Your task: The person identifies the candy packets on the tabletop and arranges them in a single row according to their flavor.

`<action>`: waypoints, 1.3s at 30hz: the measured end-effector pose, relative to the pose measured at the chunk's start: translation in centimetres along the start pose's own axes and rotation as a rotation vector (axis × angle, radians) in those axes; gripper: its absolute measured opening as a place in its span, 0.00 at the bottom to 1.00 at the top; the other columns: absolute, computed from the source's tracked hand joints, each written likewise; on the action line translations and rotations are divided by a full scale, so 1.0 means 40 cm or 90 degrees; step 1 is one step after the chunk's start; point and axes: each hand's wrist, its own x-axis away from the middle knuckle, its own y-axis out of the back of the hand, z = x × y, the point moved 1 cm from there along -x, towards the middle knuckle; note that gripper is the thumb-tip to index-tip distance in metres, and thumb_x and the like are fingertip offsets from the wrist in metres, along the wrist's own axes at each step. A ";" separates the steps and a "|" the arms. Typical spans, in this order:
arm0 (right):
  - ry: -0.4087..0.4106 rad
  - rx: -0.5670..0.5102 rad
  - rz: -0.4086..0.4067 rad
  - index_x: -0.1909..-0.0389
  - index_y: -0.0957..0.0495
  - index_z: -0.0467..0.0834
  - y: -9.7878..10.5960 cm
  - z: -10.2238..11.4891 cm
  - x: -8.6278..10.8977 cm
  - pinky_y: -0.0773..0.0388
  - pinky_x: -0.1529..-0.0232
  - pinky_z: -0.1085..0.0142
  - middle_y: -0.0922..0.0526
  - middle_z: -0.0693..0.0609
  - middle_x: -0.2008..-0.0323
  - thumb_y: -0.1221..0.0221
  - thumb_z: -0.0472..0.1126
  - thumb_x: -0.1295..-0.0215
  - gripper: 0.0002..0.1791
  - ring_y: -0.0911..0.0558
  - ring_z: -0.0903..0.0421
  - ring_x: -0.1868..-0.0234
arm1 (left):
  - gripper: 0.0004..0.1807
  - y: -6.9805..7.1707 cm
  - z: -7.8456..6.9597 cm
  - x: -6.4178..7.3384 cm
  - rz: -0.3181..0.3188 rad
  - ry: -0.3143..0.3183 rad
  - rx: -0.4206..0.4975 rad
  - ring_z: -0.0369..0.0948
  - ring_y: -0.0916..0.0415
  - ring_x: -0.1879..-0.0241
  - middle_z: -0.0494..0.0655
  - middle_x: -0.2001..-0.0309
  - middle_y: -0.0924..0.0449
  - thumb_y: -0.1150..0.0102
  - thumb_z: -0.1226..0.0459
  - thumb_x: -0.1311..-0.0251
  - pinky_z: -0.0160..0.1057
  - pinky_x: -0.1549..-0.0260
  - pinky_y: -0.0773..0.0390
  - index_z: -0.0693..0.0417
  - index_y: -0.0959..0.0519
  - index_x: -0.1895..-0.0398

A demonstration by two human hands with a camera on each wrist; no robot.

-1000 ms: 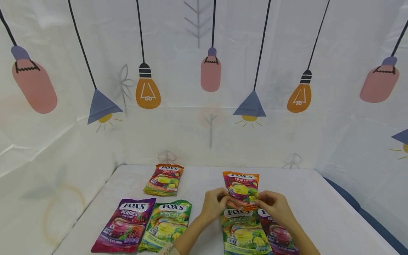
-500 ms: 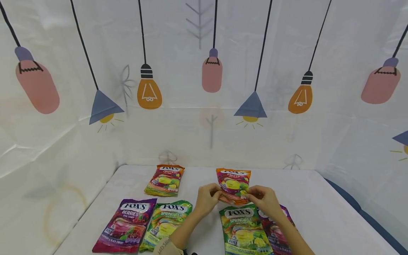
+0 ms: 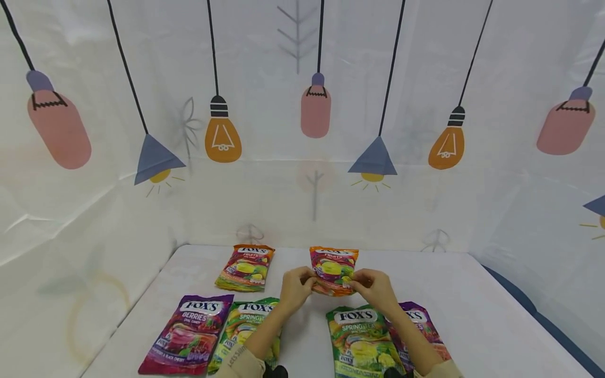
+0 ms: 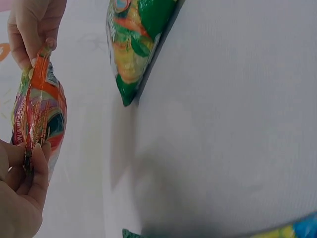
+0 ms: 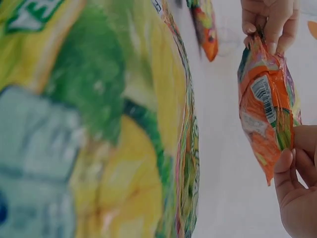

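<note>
Both hands hold an orange-and-red bag of Fox's fruits candy (image 3: 333,270) upright over the far middle of the table. In the head view my left hand (image 3: 295,289) pinches its lower left side, and my right hand (image 3: 376,289) pinches the lower right side. The left wrist view shows the candy bag (image 4: 43,111) side-on with fingers gripping both edges. From the right wrist, the candy bag (image 5: 265,106) shows its back with a barcode. Below the right forearm lies a green Spring Tea candy bag (image 3: 361,341), next to a purple berries candy bag (image 3: 423,326) partly hidden by that forearm.
On the left of the white table (image 3: 482,315) lie another orange fruits bag (image 3: 246,268), a purple berries bag (image 3: 189,336) and a green Spring Tea bag (image 3: 250,320), partly behind the left forearm. A lamp-patterned curtain (image 3: 274,199) hangs behind the table.
Both hands have carried the orange candy bag left and farther back, away from above the right-hand green and purple bags. Those bags have become more visible.
</note>
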 end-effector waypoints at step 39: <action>-0.030 0.045 0.011 0.76 0.21 0.36 -0.169 -0.027 -0.141 0.29 0.79 0.71 0.22 0.49 0.78 0.38 0.30 0.52 0.02 0.28 0.59 0.78 | 0.04 0.091 0.125 -0.065 -0.037 0.066 -0.100 0.37 0.29 0.83 0.51 0.77 0.21 0.44 0.73 0.49 0.33 0.85 0.30 0.61 0.21 0.77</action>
